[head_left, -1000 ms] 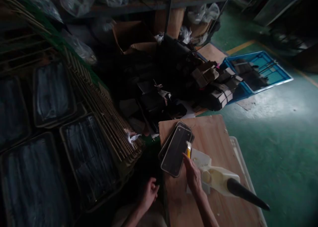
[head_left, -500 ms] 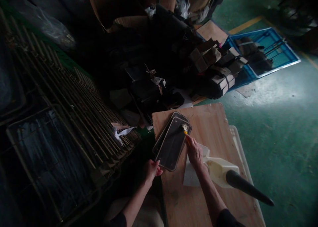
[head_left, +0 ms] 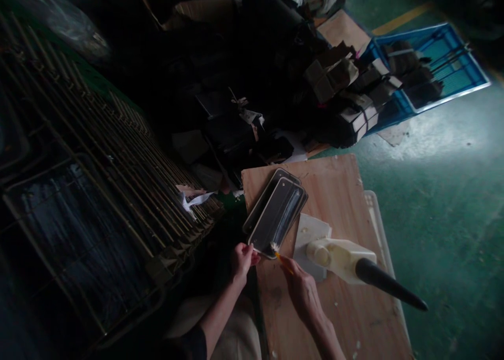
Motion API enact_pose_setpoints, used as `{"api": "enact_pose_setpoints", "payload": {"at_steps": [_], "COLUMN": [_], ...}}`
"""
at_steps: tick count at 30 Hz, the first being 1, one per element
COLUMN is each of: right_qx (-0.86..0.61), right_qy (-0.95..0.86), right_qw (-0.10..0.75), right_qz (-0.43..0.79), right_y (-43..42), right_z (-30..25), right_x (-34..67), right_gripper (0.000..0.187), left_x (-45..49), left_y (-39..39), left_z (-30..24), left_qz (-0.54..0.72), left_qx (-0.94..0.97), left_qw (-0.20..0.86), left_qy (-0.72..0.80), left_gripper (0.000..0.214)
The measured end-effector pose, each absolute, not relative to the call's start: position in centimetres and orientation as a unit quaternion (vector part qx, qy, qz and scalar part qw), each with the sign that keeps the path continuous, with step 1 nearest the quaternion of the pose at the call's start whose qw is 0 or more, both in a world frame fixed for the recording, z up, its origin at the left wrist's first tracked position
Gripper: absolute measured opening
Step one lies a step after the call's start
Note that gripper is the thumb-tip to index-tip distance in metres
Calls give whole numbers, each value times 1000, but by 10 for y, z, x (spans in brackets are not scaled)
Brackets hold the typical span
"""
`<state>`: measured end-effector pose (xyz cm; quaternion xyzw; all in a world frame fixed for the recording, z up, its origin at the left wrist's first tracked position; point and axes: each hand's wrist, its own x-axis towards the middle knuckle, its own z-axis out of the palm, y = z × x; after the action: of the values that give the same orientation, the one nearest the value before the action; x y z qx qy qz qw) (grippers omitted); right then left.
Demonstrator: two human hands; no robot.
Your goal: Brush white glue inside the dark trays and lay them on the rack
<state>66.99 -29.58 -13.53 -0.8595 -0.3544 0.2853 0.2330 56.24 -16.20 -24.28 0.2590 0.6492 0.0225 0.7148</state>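
Two dark rectangular panels with pale rims [head_left: 277,215] lie stacked on a wooden board [head_left: 338,192]. My left hand [head_left: 242,259] pinches the near corner of the top panel at the board's left edge. My right hand [head_left: 301,289] is closed on a small brush with a yellow handle [head_left: 280,254]; its pale bristles touch the panel's near end. A streak of wet shine runs along the panel's face.
A white glue bottle with a long black nozzle [head_left: 354,268] lies on a white sheet [head_left: 311,231] to the right of the panels. Racks of framed dark panels [head_left: 102,192] stand on the left. Bundled pieces and a blue crate [head_left: 433,66] lie beyond, on a green floor.
The brush has travelled from the panel's far end down to its near end, leaving a wet streak. My left hand rose from my lap and took hold of the panel's corner.
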Motion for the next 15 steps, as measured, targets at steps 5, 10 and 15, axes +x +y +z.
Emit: {"api": "enact_pose_setpoints", "payload": {"at_steps": [5,10,15], "right_qx": [-886,-881,-855], "right_qy": [-335,-372,-383], "right_qw": [262,227,219], "right_qz": [185,182,271], "right_y": [-277,-272,-296], "right_z": [-142,-171,-157], "right_x": [729,730,663], "right_gripper": [34,34,30], "left_x": [561,564,567], "left_y": [-162,-162,-163], "left_z": [-243,-244,-249], "left_qz": [17,-4,-39], "left_qx": [337,303,289], "left_qw": [691,718,723], "left_qy": [639,627,626], "left_gripper": [26,23,26]}}
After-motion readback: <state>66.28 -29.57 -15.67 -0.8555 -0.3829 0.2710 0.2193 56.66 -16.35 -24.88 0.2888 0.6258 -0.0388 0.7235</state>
